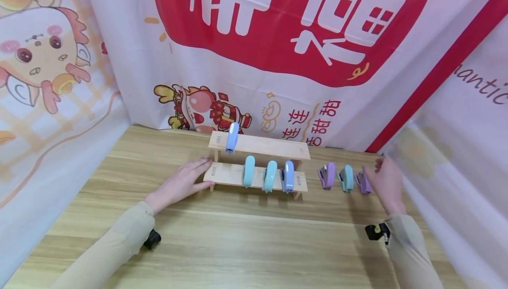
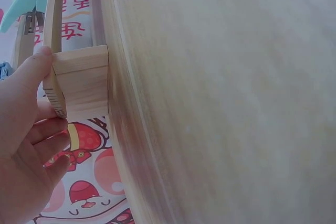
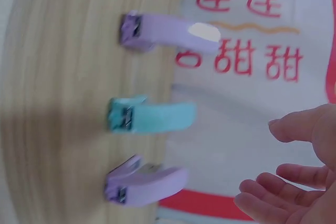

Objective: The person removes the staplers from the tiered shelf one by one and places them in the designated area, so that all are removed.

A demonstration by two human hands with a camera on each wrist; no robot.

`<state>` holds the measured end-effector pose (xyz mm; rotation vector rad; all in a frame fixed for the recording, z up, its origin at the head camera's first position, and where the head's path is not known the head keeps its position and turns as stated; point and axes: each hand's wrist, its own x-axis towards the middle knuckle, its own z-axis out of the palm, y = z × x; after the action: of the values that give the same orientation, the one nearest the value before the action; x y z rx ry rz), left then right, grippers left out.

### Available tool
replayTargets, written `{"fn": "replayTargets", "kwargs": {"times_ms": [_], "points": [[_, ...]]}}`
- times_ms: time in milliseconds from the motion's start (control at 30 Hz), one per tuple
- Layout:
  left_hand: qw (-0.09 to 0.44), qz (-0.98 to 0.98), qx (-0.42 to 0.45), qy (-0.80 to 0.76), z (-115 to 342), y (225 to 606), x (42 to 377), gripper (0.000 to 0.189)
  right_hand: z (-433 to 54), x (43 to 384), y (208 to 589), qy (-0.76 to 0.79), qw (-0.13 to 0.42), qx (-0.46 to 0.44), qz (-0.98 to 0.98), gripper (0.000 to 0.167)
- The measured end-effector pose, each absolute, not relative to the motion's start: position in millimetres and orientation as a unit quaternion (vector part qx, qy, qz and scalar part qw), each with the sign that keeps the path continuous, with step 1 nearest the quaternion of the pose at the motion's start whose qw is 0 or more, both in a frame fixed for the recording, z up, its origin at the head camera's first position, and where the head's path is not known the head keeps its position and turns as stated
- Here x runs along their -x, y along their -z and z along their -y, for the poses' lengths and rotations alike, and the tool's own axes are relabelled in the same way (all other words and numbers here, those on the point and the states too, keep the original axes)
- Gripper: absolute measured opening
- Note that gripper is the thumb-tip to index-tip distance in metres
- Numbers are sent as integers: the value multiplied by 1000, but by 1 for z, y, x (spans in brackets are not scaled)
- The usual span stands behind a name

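My left hand (image 1: 184,181) holds the left end of the lower board of a two-tier rack of pale bare wood (image 1: 226,172), thumb at the front edge and fingers behind; the board looks stiff and dry, so a light pinch at its end should steady it. My right hand (image 1: 386,183) grips nothing: its thumb and fingers are apart, just beside the small lilac-purple stapler with an arched top arm (image 1: 363,180), the rightmost of three standing on the wood-grained table (image 1: 254,245) to the right of the rack. I judge it light and rigid, its smooth, glossy shell a little slippery but hardly fragile. I would take it across both flanks near the middle, thumb opposite fingers, since squeezing top to base would likely work the hinge. The small teal stapler with a rounded arm (image 1: 346,178) stands near it, so my fingertips need to go in narrowly.
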<state>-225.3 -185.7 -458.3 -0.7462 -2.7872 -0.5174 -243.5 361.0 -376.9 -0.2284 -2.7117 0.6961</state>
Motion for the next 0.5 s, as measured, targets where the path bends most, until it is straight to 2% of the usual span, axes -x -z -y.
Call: {"fn": "replayTargets", "kwargs": {"times_ms": [300, 500], "points": [[100, 947, 250, 176, 185, 455, 224, 73, -320, 238, 352, -233, 203, 20, 951, 44], [99, 946, 252, 177, 185, 456, 223, 73, -293, 234, 341, -236, 183, 6, 954, 46]]}}
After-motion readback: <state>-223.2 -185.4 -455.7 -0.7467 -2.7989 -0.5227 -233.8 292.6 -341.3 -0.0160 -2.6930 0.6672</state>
